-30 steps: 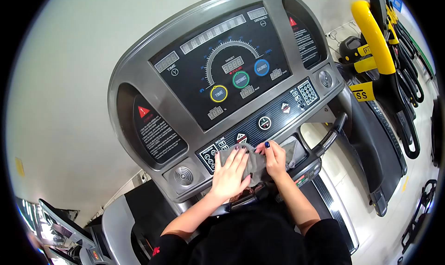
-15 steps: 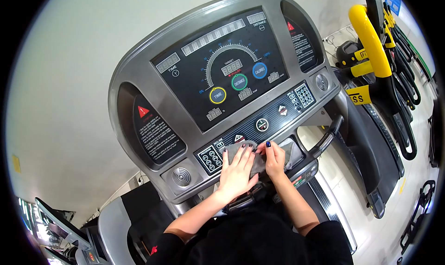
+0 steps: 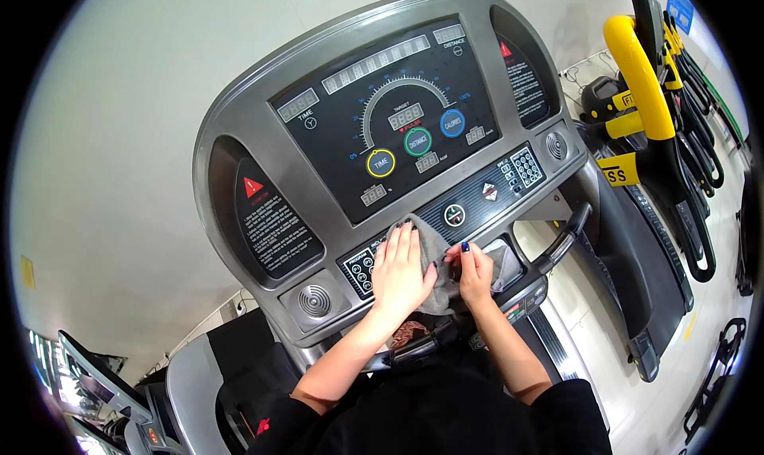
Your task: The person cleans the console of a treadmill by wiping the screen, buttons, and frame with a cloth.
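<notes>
A grey cloth (image 3: 434, 244) lies bunched over the lower control strip of the treadmill console (image 3: 334, 240). My left hand (image 3: 399, 276) rests flat on it, fingers stretched upward and close together, beside the program buttons (image 3: 360, 270). To its right, my right hand (image 3: 476, 277) is closed, thumb and fingers pinching the cloth's right part. The cloth hangs down between both hands. Some strip buttons are hidden under the cloth and my left hand. Another grey piece of fabric (image 3: 503, 268) shows right of my right hand, in the console tray; whether it joins the cloth I cannot tell.
Above the strip is the dark display panel (image 3: 382, 128). A black handlebar (image 3: 563, 240) juts out at the right. Further right stand machines with a yellow handle (image 3: 637, 73). Patterned brown fabric (image 3: 410, 334) shows below my left hand. Another machine (image 3: 107, 383) stands at lower left.
My left hand has slid up and to the left over the control strip, carrying the cloth's left part along. My right hand stays pinched nearly where it was. The view has shifted slightly.
</notes>
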The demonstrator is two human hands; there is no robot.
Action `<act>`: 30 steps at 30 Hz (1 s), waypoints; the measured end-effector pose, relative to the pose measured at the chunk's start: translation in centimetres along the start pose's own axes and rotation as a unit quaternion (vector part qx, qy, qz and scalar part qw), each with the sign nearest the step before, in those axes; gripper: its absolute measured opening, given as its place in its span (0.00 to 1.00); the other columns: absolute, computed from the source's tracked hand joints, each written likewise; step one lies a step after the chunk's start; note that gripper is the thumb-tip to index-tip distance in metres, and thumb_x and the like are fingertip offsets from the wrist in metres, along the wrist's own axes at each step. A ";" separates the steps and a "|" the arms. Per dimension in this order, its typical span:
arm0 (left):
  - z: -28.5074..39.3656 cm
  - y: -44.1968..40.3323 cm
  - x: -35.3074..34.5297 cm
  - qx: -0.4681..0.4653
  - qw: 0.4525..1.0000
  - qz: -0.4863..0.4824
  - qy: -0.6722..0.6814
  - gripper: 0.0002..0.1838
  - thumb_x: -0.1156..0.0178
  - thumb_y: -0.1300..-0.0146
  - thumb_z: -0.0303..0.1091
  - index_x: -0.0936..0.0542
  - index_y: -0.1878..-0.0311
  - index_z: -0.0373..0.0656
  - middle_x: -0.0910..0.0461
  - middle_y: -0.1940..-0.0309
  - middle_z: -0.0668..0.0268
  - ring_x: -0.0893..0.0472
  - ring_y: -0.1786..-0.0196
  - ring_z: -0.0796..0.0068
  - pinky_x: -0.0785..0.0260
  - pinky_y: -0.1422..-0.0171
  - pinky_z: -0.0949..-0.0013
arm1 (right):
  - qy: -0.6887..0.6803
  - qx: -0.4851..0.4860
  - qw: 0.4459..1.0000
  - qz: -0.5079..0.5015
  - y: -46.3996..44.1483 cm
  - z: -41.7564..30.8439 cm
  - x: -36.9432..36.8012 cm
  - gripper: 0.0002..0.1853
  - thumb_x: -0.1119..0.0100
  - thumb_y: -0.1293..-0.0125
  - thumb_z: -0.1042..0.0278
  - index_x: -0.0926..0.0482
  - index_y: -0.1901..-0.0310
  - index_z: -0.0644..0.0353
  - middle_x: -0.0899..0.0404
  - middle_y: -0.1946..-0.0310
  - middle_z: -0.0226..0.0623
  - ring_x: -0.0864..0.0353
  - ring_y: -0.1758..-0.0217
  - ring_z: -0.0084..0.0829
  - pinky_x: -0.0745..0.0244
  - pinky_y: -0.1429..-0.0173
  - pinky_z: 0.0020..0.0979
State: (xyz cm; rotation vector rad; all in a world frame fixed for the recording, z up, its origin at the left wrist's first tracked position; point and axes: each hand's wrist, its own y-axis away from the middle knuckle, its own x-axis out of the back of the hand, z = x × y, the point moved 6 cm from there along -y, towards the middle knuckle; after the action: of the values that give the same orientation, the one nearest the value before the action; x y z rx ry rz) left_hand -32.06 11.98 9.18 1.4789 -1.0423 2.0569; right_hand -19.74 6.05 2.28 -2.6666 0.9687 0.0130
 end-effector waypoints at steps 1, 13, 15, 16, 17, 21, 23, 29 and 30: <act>-0.4 0.3 0.3 0.011 1.000 -0.005 0.003 0.34 0.39 0.48 0.44 0.30 0.41 0.31 0.33 0.37 0.50 0.35 0.33 0.55 0.46 0.30 0.53 | -0.002 -0.001 1.000 0.000 0.0 0.1 0.1 0.14 0.56 0.30 0.70 0.22 0.68 0.67 0.21 0.75 0.34 0.26 0.73 0.22 0.31 0.66 0.24; -2.5 2.9 2.7 0.038 0.999 -0.005 -0.006 0.32 0.40 0.47 0.43 0.29 0.44 0.28 0.31 0.40 0.48 0.33 0.35 0.51 0.45 0.30 0.52 | -0.007 -0.020 1.000 -0.008 -0.1 -0.4 -0.4 0.15 0.57 0.30 0.70 0.22 0.69 0.67 0.22 0.76 0.34 0.27 0.74 0.21 0.32 0.67 0.23; -1.5 1.7 2.1 0.017 1.000 0.017 0.005 0.32 0.39 0.48 0.43 0.28 0.45 0.28 0.30 0.41 0.47 0.32 0.37 0.50 0.43 0.32 0.52 | -0.002 -0.016 1.000 -0.014 0.0 -0.2 -0.4 0.15 0.57 0.30 0.70 0.22 0.69 0.67 0.22 0.76 0.34 0.27 0.74 0.21 0.32 0.67 0.23; -1.1 1.2 1.6 0.009 1.000 0.014 0.013 0.32 0.39 0.48 0.42 0.29 0.45 0.28 0.31 0.41 0.47 0.32 0.37 0.49 0.42 0.32 0.53 | -0.007 -0.021 1.000 -0.010 0.0 0.0 -0.3 0.15 0.57 0.30 0.70 0.22 0.69 0.67 0.22 0.76 0.34 0.26 0.74 0.21 0.32 0.67 0.23; -0.7 0.7 1.0 0.001 1.000 0.011 0.021 0.32 0.39 0.48 0.42 0.29 0.44 0.29 0.32 0.40 0.46 0.33 0.36 0.49 0.42 0.32 0.53 | -0.013 -0.026 1.000 -0.005 0.0 0.3 -0.2 0.15 0.57 0.30 0.70 0.22 0.69 0.67 0.22 0.76 0.34 0.26 0.74 0.21 0.32 0.67 0.23; 0.3 -0.7 0.5 -0.023 0.999 0.009 0.026 0.31 0.38 0.49 0.41 0.29 0.44 0.30 0.31 0.41 0.47 0.32 0.37 0.51 0.41 0.33 0.54 | -0.016 -0.031 0.999 0.005 0.0 0.2 0.0 0.14 0.56 0.30 0.70 0.22 0.68 0.68 0.21 0.75 0.35 0.25 0.73 0.22 0.31 0.66 0.24; 0.2 -0.3 0.8 -0.023 0.999 -0.012 0.026 0.32 0.38 0.49 0.41 0.30 0.43 0.31 0.32 0.40 0.49 0.34 0.35 0.51 0.42 0.32 0.54 | -0.016 -0.027 0.999 0.003 0.0 -0.2 -0.1 0.14 0.56 0.30 0.70 0.22 0.68 0.68 0.21 0.75 0.35 0.25 0.73 0.22 0.31 0.66 0.24; 0.1 3.5 0.0 -0.105 0.986 -0.122 0.029 0.35 0.38 0.48 0.42 0.33 0.37 0.37 0.37 0.35 0.51 0.41 0.30 0.51 0.47 0.29 0.50 | 0.004 -0.019 1.000 -0.010 -0.1 -0.8 -0.2 0.12 0.53 0.32 0.72 0.21 0.68 0.66 0.21 0.74 0.37 0.24 0.71 0.28 0.30 0.64 0.27; -0.1 3.8 -0.1 -0.105 0.986 -0.127 0.028 0.35 0.38 0.48 0.42 0.33 0.37 0.39 0.38 0.34 0.52 0.42 0.30 0.52 0.48 0.29 0.48 | 0.082 0.070 0.994 -0.020 -0.3 -2.3 -0.5 0.08 0.51 0.36 0.74 0.21 0.67 0.65 0.21 0.72 0.38 0.24 0.69 0.32 0.30 0.63 0.30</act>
State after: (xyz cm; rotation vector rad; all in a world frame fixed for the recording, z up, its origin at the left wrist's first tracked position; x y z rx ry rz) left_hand -34.70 9.69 7.80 1.3613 -0.9612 1.7440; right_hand -20.19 5.93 4.62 -2.5886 0.9274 -0.2768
